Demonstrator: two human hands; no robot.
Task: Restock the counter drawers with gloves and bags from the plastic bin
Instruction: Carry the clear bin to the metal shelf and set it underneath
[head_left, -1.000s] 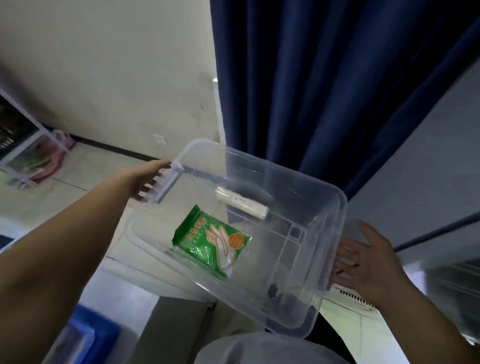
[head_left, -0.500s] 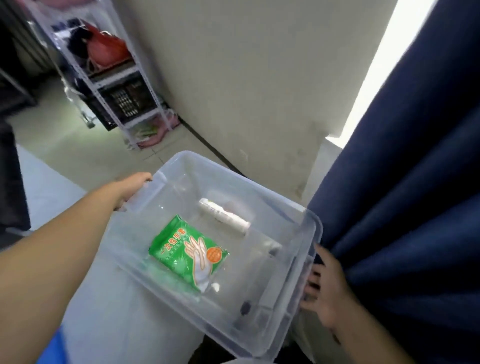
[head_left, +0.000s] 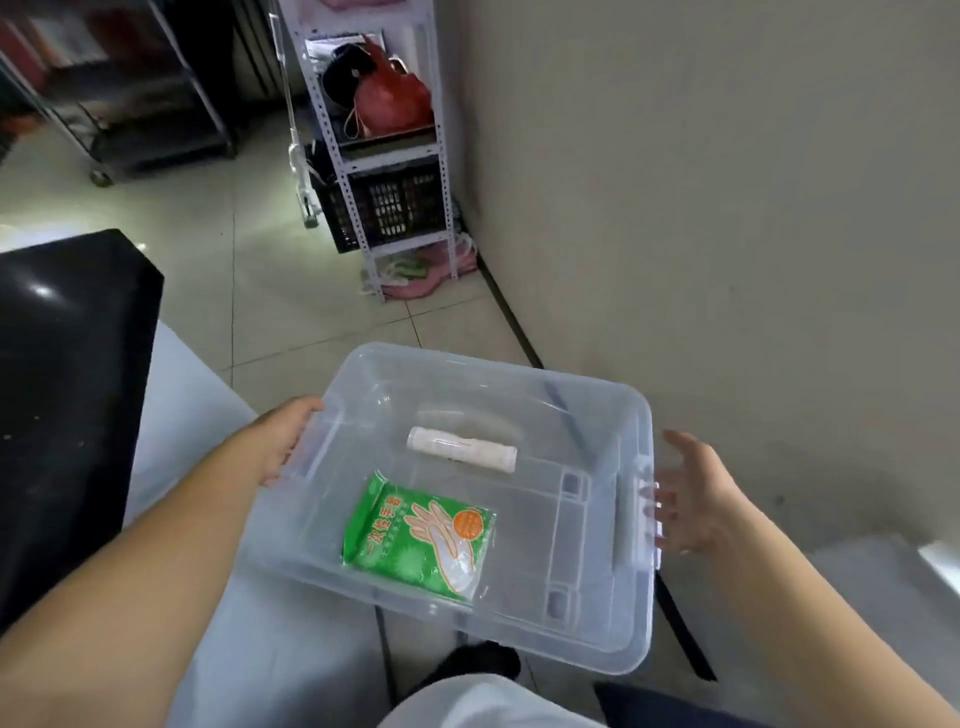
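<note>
I hold a clear plastic bin (head_left: 524, 371) level in front of me above the floor. Inside it lie a green pack of disposable gloves (head_left: 421, 540) near the front and a white roll of bags (head_left: 462, 449) behind it. My left hand (head_left: 283, 436) grips the handle on the bin's left end. On the right end my right hand (head_left: 691, 499) presses against the handle, its fingers spread and partly hidden behind the clear rim.
A pale wall (head_left: 727, 208) runs along the right. A white metal shelf rack (head_left: 384, 156) with a red bag and a black crate stands ahead against it. A black glossy counter (head_left: 67, 389) and a light surface (head_left: 187, 395) lie to the left, tiled floor between.
The view has swung left from the blue curtain to the wall and shelf rack. The bin has levelled out and turned with me. Both hands stay at its ends.
</note>
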